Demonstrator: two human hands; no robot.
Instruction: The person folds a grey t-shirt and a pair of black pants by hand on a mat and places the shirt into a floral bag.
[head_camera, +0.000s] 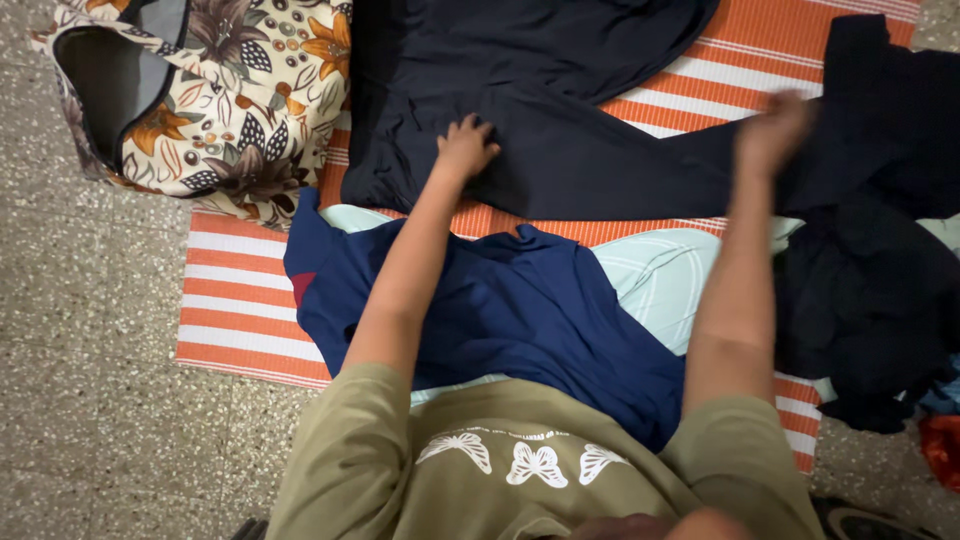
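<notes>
On the orange-and-white striped woven mat, the left hand presses flat — fingers spread — on soft dark navy trousers; the right hand, blurred, seems to pinch them — grip unclear.

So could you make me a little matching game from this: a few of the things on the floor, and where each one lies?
Things:
1. floral bag
2. black garment
3. blue shirt
4. striped mat

Places:
A. near the person's chest, over a pale cloth
B. spread on the speckled floor, beneath the clothes
C. upper left corner, partly off the mat
D. under the left hand, towards the top

Pairs: 1-C, 2-D, 3-A, 4-B
</notes>
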